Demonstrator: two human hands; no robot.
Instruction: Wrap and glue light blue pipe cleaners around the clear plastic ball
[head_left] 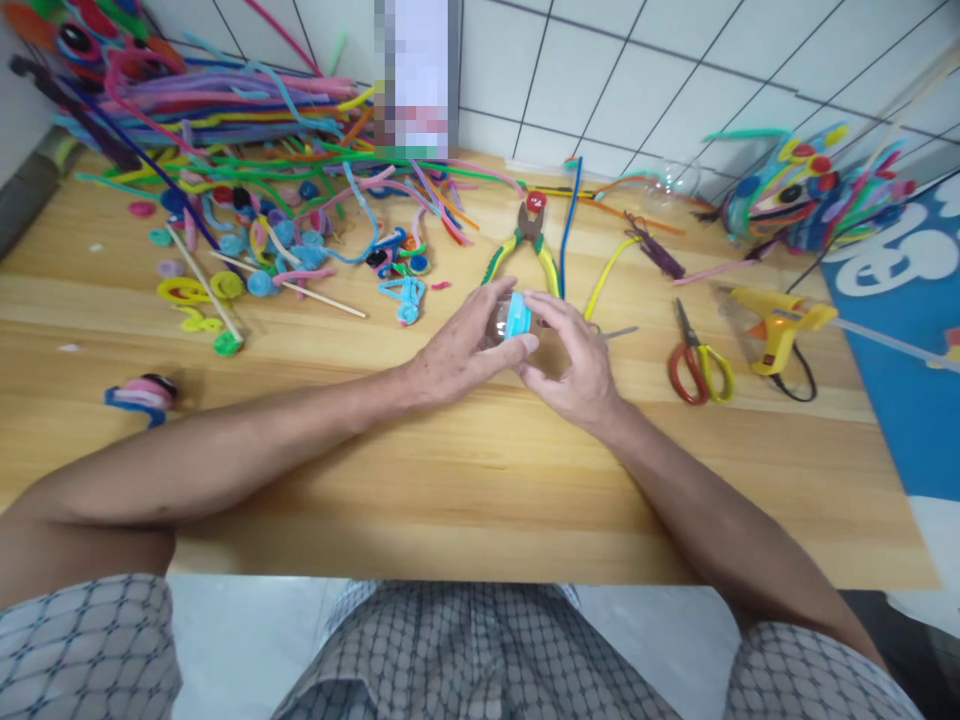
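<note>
A small clear plastic capsule with a light blue band point(518, 316) is held just above the middle of the table. My left hand point(471, 340) is closed around its clear left side, the thumb lying along the bottom. On the other side, my right hand point(574, 355) curves in, its fingertips at the blue band and its thumb below, close to my left thumb. Whether anything lies inside the capsule is too small to tell. Just beyond my hands lie green-and-yellow pliers point(525, 245), with a shiny red ball point(535, 202) at their jaws.
Scissors point(697, 360) and a yellow glue gun point(780, 320) lie to the right. Pipe cleaners point(225, 110) are heaped at the back left, before them several small fuzzy pieces point(300, 245) and wooden sticks point(206, 280). Colourful fuzzy figures point(787, 195) stand back right, near a clear dome point(671, 185).
</note>
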